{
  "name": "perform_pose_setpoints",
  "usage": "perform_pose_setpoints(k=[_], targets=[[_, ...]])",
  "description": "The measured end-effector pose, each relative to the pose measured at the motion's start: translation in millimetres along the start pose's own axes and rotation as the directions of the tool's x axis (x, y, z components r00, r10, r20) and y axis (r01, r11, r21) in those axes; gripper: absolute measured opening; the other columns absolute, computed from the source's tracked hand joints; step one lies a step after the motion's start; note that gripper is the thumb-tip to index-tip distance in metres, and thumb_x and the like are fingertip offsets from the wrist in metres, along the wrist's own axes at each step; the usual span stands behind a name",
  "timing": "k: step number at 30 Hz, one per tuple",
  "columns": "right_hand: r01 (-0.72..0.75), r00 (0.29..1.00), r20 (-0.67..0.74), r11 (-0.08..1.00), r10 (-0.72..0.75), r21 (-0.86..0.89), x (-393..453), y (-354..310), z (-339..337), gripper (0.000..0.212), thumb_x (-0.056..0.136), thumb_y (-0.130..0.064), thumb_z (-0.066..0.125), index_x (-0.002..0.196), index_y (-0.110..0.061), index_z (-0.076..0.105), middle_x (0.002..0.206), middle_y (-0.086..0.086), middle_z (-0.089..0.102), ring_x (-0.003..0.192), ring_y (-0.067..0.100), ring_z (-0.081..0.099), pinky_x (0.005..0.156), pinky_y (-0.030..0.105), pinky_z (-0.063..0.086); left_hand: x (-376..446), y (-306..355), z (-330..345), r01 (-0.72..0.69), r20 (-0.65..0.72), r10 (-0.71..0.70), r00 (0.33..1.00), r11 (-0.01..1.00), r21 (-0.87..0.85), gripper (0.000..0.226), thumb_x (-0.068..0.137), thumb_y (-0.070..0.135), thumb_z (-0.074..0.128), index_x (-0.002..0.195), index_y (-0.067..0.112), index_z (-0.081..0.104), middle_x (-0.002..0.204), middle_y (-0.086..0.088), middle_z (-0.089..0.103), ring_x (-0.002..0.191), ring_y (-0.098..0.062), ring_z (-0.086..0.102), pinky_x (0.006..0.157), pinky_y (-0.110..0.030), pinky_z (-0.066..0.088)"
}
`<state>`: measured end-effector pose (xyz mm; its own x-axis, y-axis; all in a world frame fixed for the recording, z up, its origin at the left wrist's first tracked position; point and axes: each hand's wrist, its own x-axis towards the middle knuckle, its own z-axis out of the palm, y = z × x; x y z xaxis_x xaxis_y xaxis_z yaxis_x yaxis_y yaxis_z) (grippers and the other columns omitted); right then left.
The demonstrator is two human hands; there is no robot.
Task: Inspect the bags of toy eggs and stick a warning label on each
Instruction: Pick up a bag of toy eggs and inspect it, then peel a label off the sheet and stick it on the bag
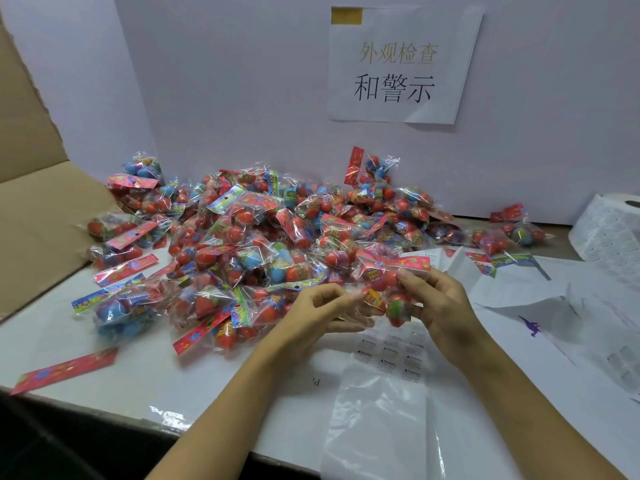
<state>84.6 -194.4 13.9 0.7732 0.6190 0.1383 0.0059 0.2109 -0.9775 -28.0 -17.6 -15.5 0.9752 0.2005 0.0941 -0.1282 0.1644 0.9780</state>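
Two hands (pixel 377 303), one held bag (pixel 388 289)

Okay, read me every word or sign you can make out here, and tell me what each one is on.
"外观检查", faint gold, top line of the paper sign on the back wall.
"和警示", black, line below on the same sign.
Label sheet under the hands: warning triangles show, wording too small.
Bag headers in the pile: blurred.
Label roll, far right: print unreadable.

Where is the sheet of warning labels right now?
Head view: the label sheet lies on the table, lower centre, just below both hands, between the forearms.
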Motion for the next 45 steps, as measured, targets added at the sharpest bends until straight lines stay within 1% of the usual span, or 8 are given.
perform_pose_setpoints(k=[15,18,24,27,31,37,42,45], targets=[[-0.066,0.991,0.087,0.949,0.097,-0.309,0.7,16.9,4.8,0.038,0.072,-0.050,0.075,0.089,-0.016,0.082,0.085,0.011,0.077,0.075,0.023,0.071,0.074,0.040,0.056,0.3,-4.6,5.9,-0.067,-0.117,0.077,0.990,0.994,0.086,0.022,0.092,0.010,0.074,0.112,0.001,0.076,0.100,-0.020,0.077,0.088,-0.025,0.075,0.078,-0.033,0.059],[-0.020,0.997,0.065,0.958,0.040,-0.286,1.3,18.5,5.5,0.026,0.073,-0.042,0.076,0.085,-0.020,0.084,0.085,0.008,0.078,0.080,0.019,0.073,0.071,0.027,0.057,1.9,-8.3,8.9,-0.083,-0.158,0.098,0.983,0.992,0.099,0.020,0.091,0.004,0.073,0.110,-0.004,0.074,0.101,-0.022,0.077,0.091,-0.030,0.075,0.082,-0.037,0.060],[0.052,0.997,0.069,0.964,-0.035,-0.260,3.1,22.4,6.3,0.015,0.090,-0.016,0.072,0.099,-0.008,0.080,0.092,0.006,0.079,0.089,0.021,0.075,0.075,0.023,0.056,3.5,-5.9,10.5,-0.134,-0.176,0.147,0.973,0.988,0.083,0.053,0.084,0.011,0.080,0.131,0.021,0.058,0.098,-0.039,0.068,0.095,-0.039,0.074,0.087,-0.043,0.062],[0.088,0.996,0.018,0.972,-0.086,-0.216,2.3,21.8,7.9,0.017,0.082,-0.028,0.073,0.089,-0.015,0.081,0.084,0.005,0.079,0.081,0.014,0.074,0.071,0.017,0.055,3.8,-5.8,9.7,-0.093,-0.197,0.107,0.975,0.993,0.075,0.063,0.082,0.025,0.084,0.134,0.027,0.049,0.101,-0.017,0.077,0.099,-0.027,0.076,0.083,-0.033,0.061],[0.045,0.990,-0.129,0.996,-0.055,-0.075,9.5,19.9,-0.6,0.038,0.073,-0.043,0.077,0.090,-0.009,0.081,0.088,0.013,0.078,0.081,0.021,0.075,0.074,0.023,0.059,3.1,-9.0,3.7,-0.077,-0.085,0.096,0.992,0.976,0.205,0.068,0.081,0.019,0.087,0.138,0.032,0.051,0.121,-0.007,0.068,0.102,-0.021,0.074,0.090,-0.039,0.061],[-0.018,0.984,-0.177,0.997,0.005,-0.073,13.3,17.8,-7.1,0.067,0.065,-0.061,0.082,0.114,-0.018,0.070,0.107,0.004,0.076,0.095,0.021,0.075,0.077,0.026,0.059,7.5,-12.6,4.2,-0.177,-0.284,0.315,0.906,0.889,0.422,0.057,0.090,-0.002,0.073,0.133,0.027,0.049,0.099,-0.014,0.066,0.084,-0.023,0.073,0.071,-0.036,0.064],[-0.095,0.989,-0.142,0.887,0.034,-0.451,11.5,25.4,-1.7,0.116,0.057,-0.059,0.081,0.154,-0.025,0.028,0.122,-0.008,0.053,0.102,0.003,0.062,0.072,0.017,0.052,11.0,-14.6,-2.2,-0.121,-0.395,0.558,0.730,0.674,0.729,0.021,0.091,0.005,0.074,0.087,0.016,0.057,0.101,-0.005,0.052,0.064,-0.013,0.055,0.063,-0.023,0.050],[-0.067,0.996,-0.006,0.708,0.088,-0.703,10.5,29.3,-5.5,0.140,0.055,-0.057,0.090,0.160,-0.030,0.001,0.151,0.001,0.035,0.135,0.018,0.045,0.108,0.035,0.043,10.3,-17.1,-2.6,-0.098,-0.378,0.584,0.719,0.623,0.776,0.014,0.089,0.002,0.075,0.084,0.005,0.062,0.112,-0.005,0.041,0.082,-0.021,0.059,0.073,-0.026,0.057]])
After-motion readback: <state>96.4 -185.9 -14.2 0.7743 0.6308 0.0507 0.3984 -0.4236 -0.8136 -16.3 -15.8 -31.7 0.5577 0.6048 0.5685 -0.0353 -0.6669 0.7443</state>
